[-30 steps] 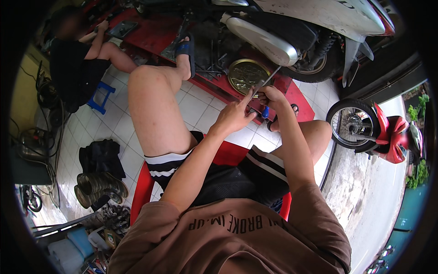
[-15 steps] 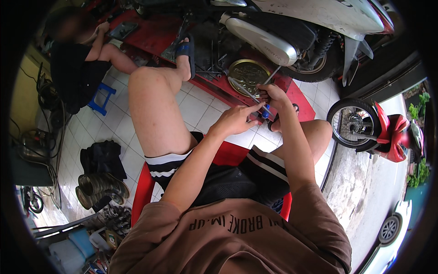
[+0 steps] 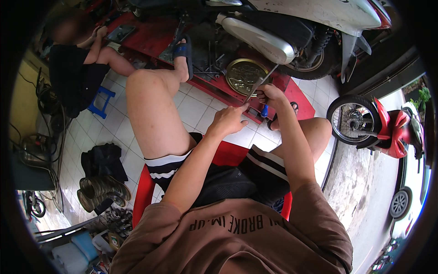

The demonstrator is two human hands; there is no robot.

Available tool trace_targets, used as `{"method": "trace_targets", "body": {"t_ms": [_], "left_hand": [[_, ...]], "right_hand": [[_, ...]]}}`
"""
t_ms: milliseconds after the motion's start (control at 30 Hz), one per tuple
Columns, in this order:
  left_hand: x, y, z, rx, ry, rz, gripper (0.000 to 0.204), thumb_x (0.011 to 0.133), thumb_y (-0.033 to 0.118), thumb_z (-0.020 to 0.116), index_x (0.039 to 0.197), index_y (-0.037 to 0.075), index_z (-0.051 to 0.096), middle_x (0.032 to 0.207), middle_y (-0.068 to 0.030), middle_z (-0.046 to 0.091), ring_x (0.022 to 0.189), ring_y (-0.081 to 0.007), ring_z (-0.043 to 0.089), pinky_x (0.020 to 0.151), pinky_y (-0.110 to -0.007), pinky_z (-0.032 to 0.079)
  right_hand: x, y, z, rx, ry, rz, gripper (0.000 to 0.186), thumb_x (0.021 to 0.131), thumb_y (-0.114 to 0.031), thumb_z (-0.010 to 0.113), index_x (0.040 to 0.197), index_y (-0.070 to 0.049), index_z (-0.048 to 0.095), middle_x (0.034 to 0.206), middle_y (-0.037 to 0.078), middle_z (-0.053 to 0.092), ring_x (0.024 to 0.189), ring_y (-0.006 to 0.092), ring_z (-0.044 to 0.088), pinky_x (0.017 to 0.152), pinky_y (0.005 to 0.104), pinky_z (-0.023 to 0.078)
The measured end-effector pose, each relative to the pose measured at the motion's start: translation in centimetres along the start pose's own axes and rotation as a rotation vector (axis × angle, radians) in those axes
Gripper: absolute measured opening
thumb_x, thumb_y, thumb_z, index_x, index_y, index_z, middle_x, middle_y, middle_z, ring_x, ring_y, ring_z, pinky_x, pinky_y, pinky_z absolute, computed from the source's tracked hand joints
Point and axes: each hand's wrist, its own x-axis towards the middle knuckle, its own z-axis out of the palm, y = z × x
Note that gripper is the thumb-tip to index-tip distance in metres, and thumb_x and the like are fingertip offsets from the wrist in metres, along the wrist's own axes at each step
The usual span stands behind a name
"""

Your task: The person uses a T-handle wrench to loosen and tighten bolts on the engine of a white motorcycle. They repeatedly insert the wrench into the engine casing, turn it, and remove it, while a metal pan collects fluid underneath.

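My right hand (image 3: 271, 94) is closed in front of the round gold tray (image 3: 239, 91). It grips what looks like a screwdriver, with a blue handle (image 3: 264, 110) hanging below the fist and a thin shaft (image 3: 273, 70) slanting up past it. A narrow metal piece (image 3: 252, 92) also crosses at the right fingers; how it is held there is hidden. Left of that, my left hand (image 3: 227, 120) reaches up with its index finger stretched to the lower end of the metal piece, thumb apart. Small parts seem to lie in the tray, too small to name.
A scooter (image 3: 255, 39) stands on a red platform (image 3: 299, 98) ahead, with hand tools beside the tray. Another person sits at the far left near a blue stool (image 3: 102, 101). Boots (image 3: 102, 191) lie on the tiles; a red motorbike (image 3: 390, 130) is outside at right.
The narrow metal piece has swung, so its lower end now points down to the left. My left hand has drawn back slightly left. My right hand keeps its grip nearly in place.
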Motion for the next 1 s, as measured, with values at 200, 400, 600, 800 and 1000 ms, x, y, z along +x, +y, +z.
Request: {"method": "trace_targets", "body": {"t_ms": [200,400,600,800,1000], "left_hand": [[1.5,-1.0,2.3,-0.185,0.203,-0.031,0.076,0.083,0.029,0.064,0.134,-0.015,0.029,0.091,-0.0221,0.065,0.085,-0.0335,0.064,0.079,-0.036,0.050],[2.2,-0.1,2.2,-0.769,0.145,-0.284,0.083,0.086,0.032,0.063,0.141,-0.011,0.018,0.082,-0.0110,0.061,0.072,-0.0187,0.061,0.061,-0.030,0.049],[3.0,-0.6,1.7,-1.238,0.120,-0.456,0.038,0.085,0.031,0.065,0.109,0.010,0.045,0.085,-0.0006,0.049,0.064,-0.0084,0.050,0.052,-0.024,0.042],[2.3,-0.3,1.2,-1.404,0.074,-0.318,0.042,0.085,0.026,0.065,0.115,0.011,0.041,0.085,0.0001,0.047,0.064,-0.0085,0.049,0.055,-0.024,0.040],[2.4,-0.4,1.8,-1.410,0.072,-0.208,0.066,0.086,0.022,0.064,0.137,0.011,0.025,0.091,-0.0013,0.048,0.066,-0.0084,0.050,0.054,-0.024,0.040]], "right_hand": [[0.4,0.1,0.5,-0.009,-0.001,0.004,0.014,0.086,-0.014,0.061,0.074,-0.011,0.055,0.062,-0.004,0.046,0.053,0.0072,0.040,0.046,0.0233,0.030],[0.3,0.2,0.4,-0.040,0.024,0.035,0.012,0.086,-0.013,0.061,0.077,-0.010,0.055,0.064,-0.005,0.042,0.055,0.0075,0.037,0.050,0.0224,0.029],[0.1,0.4,0.4,-0.090,0.024,0.078,0.014,0.085,-0.015,0.062,0.074,-0.010,0.055,0.062,-0.004,0.043,0.053,0.0076,0.038,0.048,0.0231,0.029],[0.3,0.3,0.2,-0.095,0.044,0.034,0.014,0.085,-0.015,0.060,0.074,-0.011,0.054,0.061,-0.004,0.043,0.050,0.0073,0.037,0.046,0.0234,0.028],[0.6,0.2,-0.3,-0.067,0.041,0.026,0.020,0.084,-0.015,0.057,0.065,-0.011,0.051,0.057,-0.003,0.045,0.048,0.0081,0.037,0.043,0.0259,0.028]]}}
